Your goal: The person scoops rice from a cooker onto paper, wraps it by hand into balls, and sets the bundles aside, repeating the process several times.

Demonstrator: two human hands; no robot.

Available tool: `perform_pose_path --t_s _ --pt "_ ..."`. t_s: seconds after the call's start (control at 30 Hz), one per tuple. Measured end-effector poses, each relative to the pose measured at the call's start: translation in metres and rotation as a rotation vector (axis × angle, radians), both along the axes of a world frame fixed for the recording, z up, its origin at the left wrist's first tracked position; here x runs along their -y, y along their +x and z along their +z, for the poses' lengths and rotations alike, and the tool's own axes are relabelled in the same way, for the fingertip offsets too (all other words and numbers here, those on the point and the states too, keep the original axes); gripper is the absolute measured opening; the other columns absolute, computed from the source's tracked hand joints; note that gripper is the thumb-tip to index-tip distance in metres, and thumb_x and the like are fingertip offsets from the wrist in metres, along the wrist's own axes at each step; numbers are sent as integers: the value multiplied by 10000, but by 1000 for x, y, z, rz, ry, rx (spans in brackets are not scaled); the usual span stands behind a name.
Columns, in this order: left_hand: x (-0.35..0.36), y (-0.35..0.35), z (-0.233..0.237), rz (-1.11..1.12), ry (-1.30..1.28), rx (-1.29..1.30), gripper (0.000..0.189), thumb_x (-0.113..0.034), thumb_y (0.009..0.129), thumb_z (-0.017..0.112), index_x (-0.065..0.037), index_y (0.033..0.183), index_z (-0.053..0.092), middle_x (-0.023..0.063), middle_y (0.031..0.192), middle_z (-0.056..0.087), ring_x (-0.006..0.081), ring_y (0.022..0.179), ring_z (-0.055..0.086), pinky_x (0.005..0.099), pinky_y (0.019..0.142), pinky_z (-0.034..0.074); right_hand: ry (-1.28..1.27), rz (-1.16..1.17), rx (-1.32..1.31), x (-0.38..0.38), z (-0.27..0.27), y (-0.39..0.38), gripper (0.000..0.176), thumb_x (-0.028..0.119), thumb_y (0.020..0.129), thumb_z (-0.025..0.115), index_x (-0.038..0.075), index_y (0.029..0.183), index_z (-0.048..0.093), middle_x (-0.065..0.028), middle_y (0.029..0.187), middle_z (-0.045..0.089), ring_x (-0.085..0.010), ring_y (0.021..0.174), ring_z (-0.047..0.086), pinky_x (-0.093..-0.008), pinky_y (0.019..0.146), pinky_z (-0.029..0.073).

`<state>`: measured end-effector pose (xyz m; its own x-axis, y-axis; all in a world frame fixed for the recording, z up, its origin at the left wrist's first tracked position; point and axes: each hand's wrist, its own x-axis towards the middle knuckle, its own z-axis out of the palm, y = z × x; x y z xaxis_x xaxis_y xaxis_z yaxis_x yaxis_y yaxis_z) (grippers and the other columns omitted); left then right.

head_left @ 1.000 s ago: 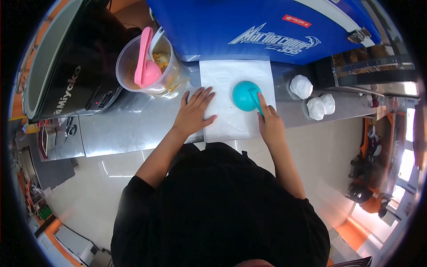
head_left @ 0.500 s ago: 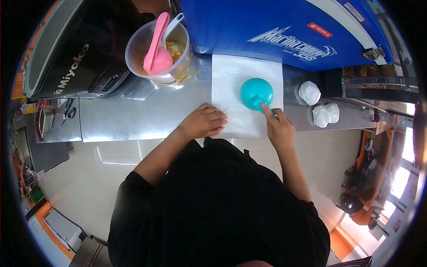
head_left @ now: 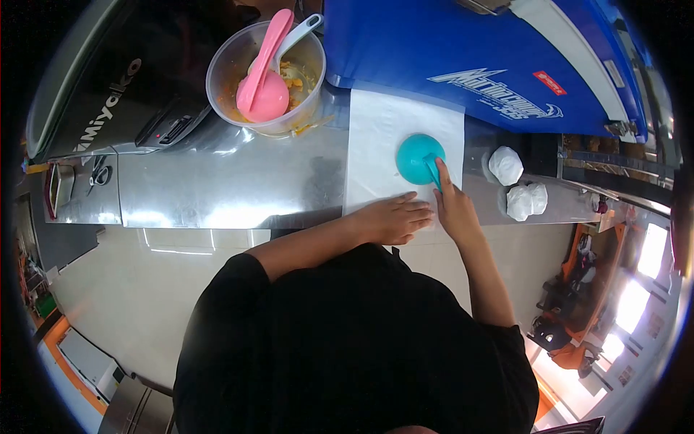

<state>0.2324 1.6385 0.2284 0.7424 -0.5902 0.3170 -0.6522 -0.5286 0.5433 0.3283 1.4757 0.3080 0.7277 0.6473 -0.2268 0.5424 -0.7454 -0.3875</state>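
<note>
A teal ladle-like scoop (head_left: 417, 158) lies bowl side up, rounded, on a white paper sheet (head_left: 376, 130) on the metal counter. My right hand (head_left: 457, 210) is closed round its short handle, at the lower right of the bowl. Flat on the paper's near edge rests my left hand (head_left: 399, 218), palm down with the fingers stretched toward the right. It holds nothing and is just left of my right hand.
A clear tub (head_left: 314, 101) with a pink scoop (head_left: 264, 98) and a white-handled utensil stands at the upper left, beside a black Miyako appliance (head_left: 87, 87). Behind the paper is a blue cooler (head_left: 405, 43). Several white wrapped bundles (head_left: 505, 166) sit on the right.
My left hand has slid right along the paper's near edge and its fingers are straighter. The teal scoop's handle has turned in my right hand. The camera view has shifted slightly.
</note>
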Motion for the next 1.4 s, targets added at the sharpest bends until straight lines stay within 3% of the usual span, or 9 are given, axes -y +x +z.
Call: perform_pose_path --t_s 0.17,0.33,0.53,0.67,0.77,0.83,1.03,1.23,1.4 --pt "-5 1 -4 -106 26 -70 609 -374 855 604 -42 1355 499 83 1437 453 201 1383 337 457 1163 220 -32 19 -89 -10 -3 10 747 58 925 507 189 1525 82 -308 893 630 -498 792 616 -562 668 462" --pt "-6 2 -2 -125 22 -26 647 -366 818 644 -15 1343 503 96 1429 459 216 1376 343 480 1141 241 -91 -57 -195 -16 -4 19 786 64 928 492 201 1520 -6 -342 1028 613 -523 838 610 -583 705 465" --pt "-4 2 -6 -97 -8 16 600 -344 826 639 -37 1328 520 85 1423 470 214 1362 362 470 1124 265 129 -69 -150 -7 18 22 731 95 929 504 168 1534 100 -329 1300 504 -502 911 614 -553 758 479" --pt "-4 0 -3 -74 59 48 561 -362 846 623 -60 1311 537 62 1420 471 208 1358 366 457 1130 273 370 -299 24 27 3 24 700 119 932 514 116 1528 147 -302 1284 532 -472 911 622 -510 797 488" --pt "-7 1 7 -84 89 38 542 -367 853 619 -69 1299 545 46 1417 466 205 1356 368 453 1144 270 361 -246 -15 63 -17 33 728 128 905 573 92 1514 176 -261 1304 529 -476 1031 583 -526 822 486" --pt "-8 3 12 -84 92 17 531 -353 847 632 -71 1289 551 42 1415 466 203 1352 371 451 1143 274 67 10 92 79 -36 41 652 108 870 610 112 1452 314 -197 1279 552 -441 969 612 -501 790 507" --pt "-6 1 7 -67 68 27 549 -302 813 675 -76 1295 541 25 1393 492 204 1347 371 446 1122 281 170 603 361 56 -41 73 530 49 773 629 177 1265 481 -111 1006 581 -320 742 620 -408 644 537" --pt "-3 0 1 -54 88 26 544 -301 812 669 -87 1297 544 13 1408 481 200 1358 353 450 1133 270 -39 492 524 42 -41 75 653 64 768 620 252 1368 442 -75 1017 596 -281 692 627 -367 549 535" --pt "-3 0 -1 -56 91 34 564 -312 800 677 -88 1300 542 17 1399 490 202 1354 353 452 1142 256 -71 415 369 25 -22 65 659 72 838 586 259 1435 378 -90 991 614 -297 708 643 -391 566 538"
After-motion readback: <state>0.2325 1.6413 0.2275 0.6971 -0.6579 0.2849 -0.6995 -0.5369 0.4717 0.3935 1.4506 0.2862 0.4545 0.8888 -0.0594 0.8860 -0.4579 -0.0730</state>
